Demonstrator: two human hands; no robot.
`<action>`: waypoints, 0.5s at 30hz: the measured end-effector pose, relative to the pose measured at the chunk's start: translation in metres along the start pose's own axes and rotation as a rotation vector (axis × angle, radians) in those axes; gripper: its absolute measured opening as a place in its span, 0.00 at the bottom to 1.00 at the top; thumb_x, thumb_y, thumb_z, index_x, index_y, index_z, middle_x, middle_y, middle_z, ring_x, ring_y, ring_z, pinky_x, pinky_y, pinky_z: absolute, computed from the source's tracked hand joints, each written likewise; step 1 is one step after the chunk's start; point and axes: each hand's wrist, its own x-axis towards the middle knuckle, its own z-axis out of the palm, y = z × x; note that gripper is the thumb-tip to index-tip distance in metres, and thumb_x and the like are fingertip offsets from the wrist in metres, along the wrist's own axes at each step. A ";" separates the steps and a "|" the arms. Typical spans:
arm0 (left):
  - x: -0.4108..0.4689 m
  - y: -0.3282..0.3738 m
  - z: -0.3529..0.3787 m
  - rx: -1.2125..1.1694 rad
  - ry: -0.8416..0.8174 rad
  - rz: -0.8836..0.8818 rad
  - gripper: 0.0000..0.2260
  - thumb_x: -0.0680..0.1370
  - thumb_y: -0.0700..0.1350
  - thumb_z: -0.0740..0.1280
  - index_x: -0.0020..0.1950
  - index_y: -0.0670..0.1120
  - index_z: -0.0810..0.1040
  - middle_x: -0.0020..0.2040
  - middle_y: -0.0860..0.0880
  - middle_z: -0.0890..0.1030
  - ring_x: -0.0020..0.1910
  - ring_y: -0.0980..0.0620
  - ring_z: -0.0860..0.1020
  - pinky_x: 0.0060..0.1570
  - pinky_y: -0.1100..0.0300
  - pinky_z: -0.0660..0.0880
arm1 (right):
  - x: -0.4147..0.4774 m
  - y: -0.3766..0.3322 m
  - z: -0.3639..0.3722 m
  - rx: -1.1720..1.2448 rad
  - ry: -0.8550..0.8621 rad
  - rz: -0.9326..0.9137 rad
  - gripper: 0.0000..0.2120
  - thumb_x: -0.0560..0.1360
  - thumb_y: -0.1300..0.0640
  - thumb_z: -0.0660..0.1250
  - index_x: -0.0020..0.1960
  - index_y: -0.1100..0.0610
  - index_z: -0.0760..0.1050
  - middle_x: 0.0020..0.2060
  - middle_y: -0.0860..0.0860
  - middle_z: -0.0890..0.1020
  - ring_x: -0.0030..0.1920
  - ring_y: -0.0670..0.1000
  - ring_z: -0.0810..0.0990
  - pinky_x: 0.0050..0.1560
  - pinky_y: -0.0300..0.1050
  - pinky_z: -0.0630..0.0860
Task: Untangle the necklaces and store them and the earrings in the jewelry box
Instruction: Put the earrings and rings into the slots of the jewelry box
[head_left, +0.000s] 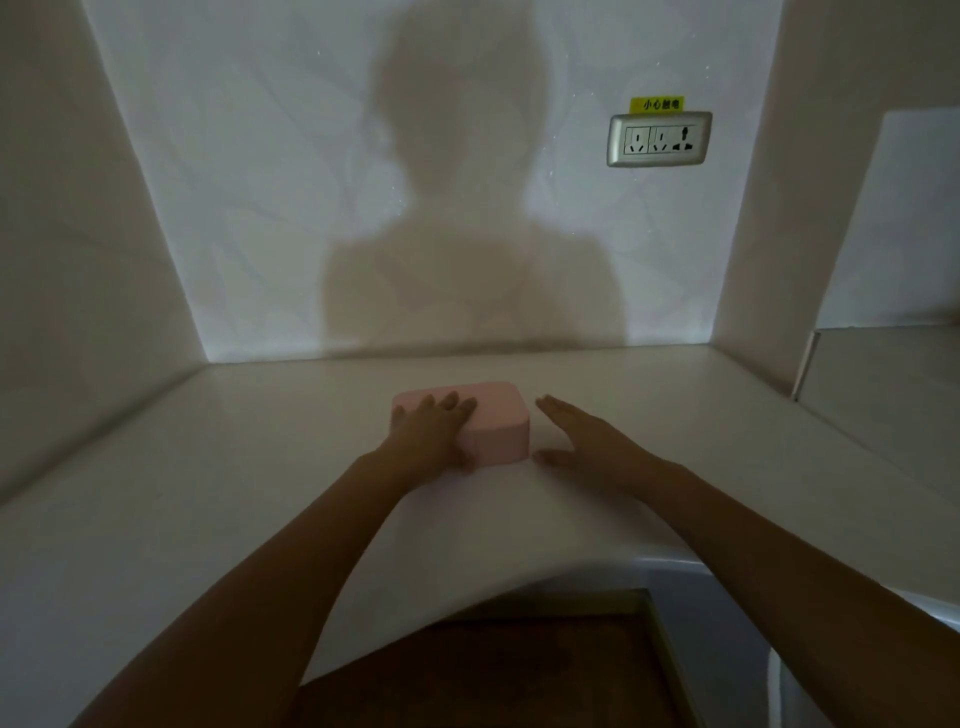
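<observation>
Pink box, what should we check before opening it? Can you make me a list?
1. Pink jewelry box sits flat on the white table: ok.
2. Lid is open: not ok, it is shut.
3. Left hand steadies the box: ok, it rests on the lid with fingers laid flat. It may need to shift off the lid before the lid can lift.
4. Right hand is free to help: ok, it is open beside the box and holds nothing.
5. Necklaces and earrings are within reach: cannot tell, none show in this view.
6. Enough light for tiny chains: not ok, the scene looks dim.
</observation>
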 end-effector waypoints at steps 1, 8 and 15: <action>0.007 -0.006 0.002 -0.024 0.005 -0.023 0.35 0.76 0.55 0.64 0.77 0.54 0.48 0.78 0.50 0.49 0.76 0.47 0.50 0.69 0.35 0.49 | 0.005 0.008 -0.001 -0.015 -0.029 0.086 0.35 0.79 0.46 0.60 0.77 0.57 0.47 0.77 0.53 0.49 0.76 0.50 0.50 0.72 0.39 0.47; 0.066 -0.032 0.010 -0.110 0.035 -0.038 0.34 0.77 0.55 0.64 0.76 0.57 0.48 0.78 0.53 0.49 0.76 0.49 0.49 0.67 0.38 0.54 | 0.053 0.050 0.003 -0.218 -0.051 0.319 0.33 0.80 0.40 0.49 0.77 0.59 0.51 0.76 0.57 0.53 0.76 0.55 0.53 0.73 0.49 0.52; 0.125 -0.044 0.007 -0.110 0.038 -0.023 0.34 0.76 0.56 0.64 0.76 0.58 0.48 0.78 0.54 0.49 0.76 0.50 0.50 0.68 0.42 0.54 | 0.097 0.066 0.007 -0.240 -0.030 0.323 0.31 0.80 0.38 0.46 0.77 0.54 0.50 0.77 0.54 0.52 0.76 0.54 0.51 0.74 0.53 0.48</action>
